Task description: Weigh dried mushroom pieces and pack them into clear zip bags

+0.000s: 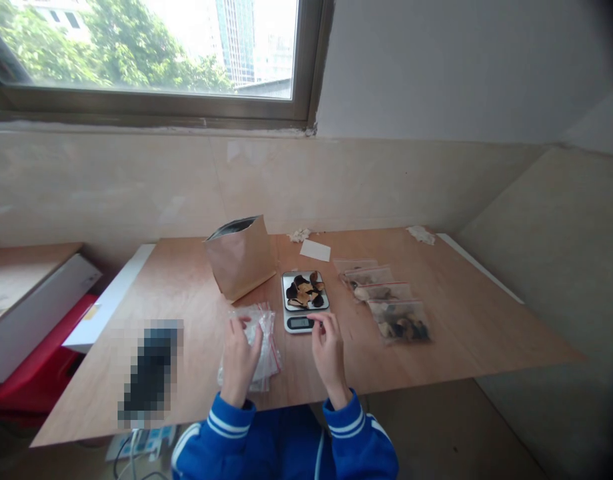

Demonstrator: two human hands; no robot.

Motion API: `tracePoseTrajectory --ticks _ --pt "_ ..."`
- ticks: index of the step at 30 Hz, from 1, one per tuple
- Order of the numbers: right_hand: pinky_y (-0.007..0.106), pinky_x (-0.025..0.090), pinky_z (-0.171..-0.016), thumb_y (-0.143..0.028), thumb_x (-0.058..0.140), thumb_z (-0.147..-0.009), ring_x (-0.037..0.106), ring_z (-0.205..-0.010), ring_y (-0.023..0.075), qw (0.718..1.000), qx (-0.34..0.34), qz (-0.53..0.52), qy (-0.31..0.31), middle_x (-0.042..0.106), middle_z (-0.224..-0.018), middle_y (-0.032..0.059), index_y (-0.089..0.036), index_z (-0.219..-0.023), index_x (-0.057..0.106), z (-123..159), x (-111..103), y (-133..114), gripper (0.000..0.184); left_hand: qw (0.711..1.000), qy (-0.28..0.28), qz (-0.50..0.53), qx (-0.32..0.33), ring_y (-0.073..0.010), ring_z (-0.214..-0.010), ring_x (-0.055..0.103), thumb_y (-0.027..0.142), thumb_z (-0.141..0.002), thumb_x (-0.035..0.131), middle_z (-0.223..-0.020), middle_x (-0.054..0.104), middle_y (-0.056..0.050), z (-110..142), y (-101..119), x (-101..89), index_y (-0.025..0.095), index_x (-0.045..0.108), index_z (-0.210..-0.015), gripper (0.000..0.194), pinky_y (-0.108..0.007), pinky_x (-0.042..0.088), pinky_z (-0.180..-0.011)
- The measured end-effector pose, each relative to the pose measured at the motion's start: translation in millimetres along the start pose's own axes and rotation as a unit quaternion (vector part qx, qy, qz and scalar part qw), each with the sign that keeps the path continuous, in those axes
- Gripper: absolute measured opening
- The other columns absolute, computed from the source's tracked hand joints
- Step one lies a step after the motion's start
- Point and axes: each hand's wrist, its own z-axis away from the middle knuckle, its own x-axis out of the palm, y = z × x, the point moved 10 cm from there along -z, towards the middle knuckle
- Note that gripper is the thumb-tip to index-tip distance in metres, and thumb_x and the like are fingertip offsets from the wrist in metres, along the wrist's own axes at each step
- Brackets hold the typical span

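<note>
My left hand (240, 357) is over a stack of clear zip bags (272, 337), thumb and fingers apart and nothing gripped between them. At the front right corner of a small white kitchen scale (290, 323), my right hand (329, 350) has its fingers bent in toward the thumb by the display. Whether something small is between those fingertips I cannot make out. Dark and tan dried pieces (305, 291), like dried mushroom or fungus, lie on the scale's platform. Behind the zip bags a brown paper pouch (241, 257) stands upright with its top open.
Several filled zip bags (404, 327) overlap right of the scale. A white card (315, 251) and crumpled tissue (300, 235) lie behind it, with more tissue (421, 234) farther right. A blurred-out dark object (151, 370) rests at left on the wooden table (466, 313).
</note>
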Motion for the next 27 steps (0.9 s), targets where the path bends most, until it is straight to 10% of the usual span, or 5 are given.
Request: tracePoseTrajectory --ticks 5,10,22,27 --pt "0.03 0.048 -0.079 -0.011 0.035 -0.09 0.06 -0.088 0.0185 0.992 0.033 -0.044 -0.117 0.059 -0.091 0.005 -0.022 -0.089 0.063 44.6 24.1 3.2 0.03 0.987 -0.162 -0.007 0.001 -0.0216 -0.07 0.054 0.038 -0.086 0.048 -0.074 0.049 -0.003 45.3 -10.2 57.7 0.022 0.044 -0.075 0.02 -0.037 0.047 -0.067" --pt "0.03 0.05 -0.075 -0.015 0.037 -0.091 0.063 -0.082 0.0193 0.98 0.07 -0.079 -0.17 0.063 -0.088 0.0044 -0.023 -0.089 0.063 62.2 48.8 0.1 0.027 0.968 -0.249 0.029 -0.01 -0.0188 -0.063 0.054 0.024 -0.087 0.04 -0.069 0.05 -0.003 37.5 -14.6 69.1 0.022 0.045 -0.072 0.016 -0.032 0.045 -0.063" --pt "0.029 0.052 -0.067 -0.044 0.044 -0.092 0.065 -0.072 0.0185 0.962 0.128 -0.16 -0.179 0.067 -0.082 0.0037 -0.022 -0.086 0.055 12.2 79.3 -5.8 0.025 0.957 -0.198 0.211 -0.017 -0.0137 -0.06 0.05 0.04 -0.093 0.041 -0.066 0.05 0.002 9.9 37.2 32.5 0.021 0.047 -0.075 0.027 -0.026 0.042 -0.06" --pt "0.029 0.05 -0.06 -0.047 0.047 -0.09 0.062 -0.066 0.0187 0.976 0.131 -0.121 -0.125 0.066 -0.074 0.0045 -0.019 -0.082 0.059 -29.1 46.2 20.1 0.031 0.968 -0.027 0.225 -0.104 -0.0126 -0.056 0.042 0.042 -0.092 0.039 -0.059 0.04 0.004 -19.6 30.9 -8.0 0.022 0.04 -0.066 0.032 -0.024 0.036 -0.055"
